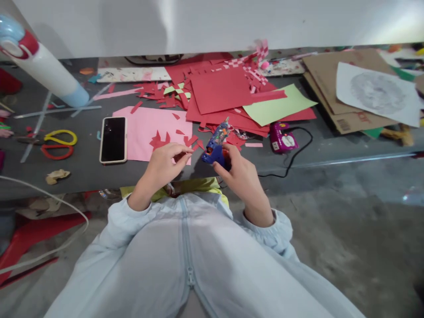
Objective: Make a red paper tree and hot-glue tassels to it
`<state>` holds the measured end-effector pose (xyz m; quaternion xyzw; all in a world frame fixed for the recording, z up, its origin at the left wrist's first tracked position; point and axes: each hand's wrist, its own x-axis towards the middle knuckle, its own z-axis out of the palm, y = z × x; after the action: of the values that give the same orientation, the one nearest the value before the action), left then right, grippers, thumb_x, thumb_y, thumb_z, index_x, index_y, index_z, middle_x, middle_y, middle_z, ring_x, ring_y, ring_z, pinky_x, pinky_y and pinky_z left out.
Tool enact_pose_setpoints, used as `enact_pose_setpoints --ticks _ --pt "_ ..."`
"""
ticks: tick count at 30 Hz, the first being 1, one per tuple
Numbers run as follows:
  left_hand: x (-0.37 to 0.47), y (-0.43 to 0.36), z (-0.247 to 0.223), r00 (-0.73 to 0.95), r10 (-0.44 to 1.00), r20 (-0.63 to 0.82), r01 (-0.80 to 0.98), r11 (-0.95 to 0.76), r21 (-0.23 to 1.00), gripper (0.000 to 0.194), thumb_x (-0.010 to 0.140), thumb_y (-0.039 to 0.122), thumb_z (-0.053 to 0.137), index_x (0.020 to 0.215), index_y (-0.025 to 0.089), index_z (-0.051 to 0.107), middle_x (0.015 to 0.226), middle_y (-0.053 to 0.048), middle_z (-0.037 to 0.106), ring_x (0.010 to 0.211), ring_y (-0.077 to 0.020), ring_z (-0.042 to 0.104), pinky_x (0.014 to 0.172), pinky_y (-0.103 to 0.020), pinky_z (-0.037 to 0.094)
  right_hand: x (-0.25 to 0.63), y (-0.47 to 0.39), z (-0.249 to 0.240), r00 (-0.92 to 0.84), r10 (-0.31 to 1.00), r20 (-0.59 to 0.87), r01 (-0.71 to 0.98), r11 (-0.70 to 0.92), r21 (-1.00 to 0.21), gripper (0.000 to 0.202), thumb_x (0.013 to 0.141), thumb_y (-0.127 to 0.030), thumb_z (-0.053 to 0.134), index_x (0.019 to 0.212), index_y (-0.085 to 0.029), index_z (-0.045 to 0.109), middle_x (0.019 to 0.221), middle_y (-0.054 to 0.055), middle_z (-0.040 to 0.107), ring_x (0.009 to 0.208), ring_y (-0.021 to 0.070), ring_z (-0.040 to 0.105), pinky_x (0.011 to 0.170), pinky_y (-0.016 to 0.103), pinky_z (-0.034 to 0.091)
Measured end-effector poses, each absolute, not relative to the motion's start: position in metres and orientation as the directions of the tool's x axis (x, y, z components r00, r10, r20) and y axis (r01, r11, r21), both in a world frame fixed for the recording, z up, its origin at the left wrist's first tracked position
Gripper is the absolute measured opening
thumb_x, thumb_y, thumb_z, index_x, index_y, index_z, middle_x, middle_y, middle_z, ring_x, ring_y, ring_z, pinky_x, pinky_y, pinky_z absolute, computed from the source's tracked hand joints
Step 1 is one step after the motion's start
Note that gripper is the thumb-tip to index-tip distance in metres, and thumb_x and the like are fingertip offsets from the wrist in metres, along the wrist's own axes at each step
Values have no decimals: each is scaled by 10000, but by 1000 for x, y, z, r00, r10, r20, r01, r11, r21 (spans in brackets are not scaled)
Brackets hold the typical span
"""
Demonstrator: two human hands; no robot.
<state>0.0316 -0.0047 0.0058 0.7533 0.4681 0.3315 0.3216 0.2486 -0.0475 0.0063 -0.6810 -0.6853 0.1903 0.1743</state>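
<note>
My left hand is closed in a pinch over the near edge of a pink sheet, with a small red paper piece at its fingertips. To its right, my right hand is wrapped round the grip of a blue glue gun, whose nozzle points away from me. Several red paper scraps lie on the pink sheet just beyond my left hand. More scraps surround the front of the glue gun.
A phone, scissors and a tall bottle stand or lie at the left. Red sheets and a green sheet overlap behind my hands. Rightward are a purple box with a black cord and cardboard.
</note>
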Motion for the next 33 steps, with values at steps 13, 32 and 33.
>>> enact_pose_setpoints --ticks 13,32,33 --pt "-42 -23 5 59 995 84 702 -101 705 181 865 204 598 939 185 762 931 -48 781 802 -161 697 767 -280 512 219 -27 -17 -16 979 -202 998 3 -68 348 971 -333 455 1210 -94 538 1026 202 724 911 331 714 693 347 450" --pt "-179 90 -1 -435 897 -81 822 432 372 234 835 172 548 925 166 763 859 -78 764 871 -215 704 832 -294 506 237 -21 -12 352 908 -227 936 -348 61 535 967 -468 396 1184 -5 554 984 287 715 921 432 722 735 456 528" --pt "-182 99 -2 -458 885 -86 828 460 319 247 831 159 543 945 177 762 895 -79 766 929 -229 704 875 -304 503 238 -19 -12 363 903 -231 931 -359 62 536 965 -468 400 1179 -3 560 986 289 714 930 436 720 737 458 530"
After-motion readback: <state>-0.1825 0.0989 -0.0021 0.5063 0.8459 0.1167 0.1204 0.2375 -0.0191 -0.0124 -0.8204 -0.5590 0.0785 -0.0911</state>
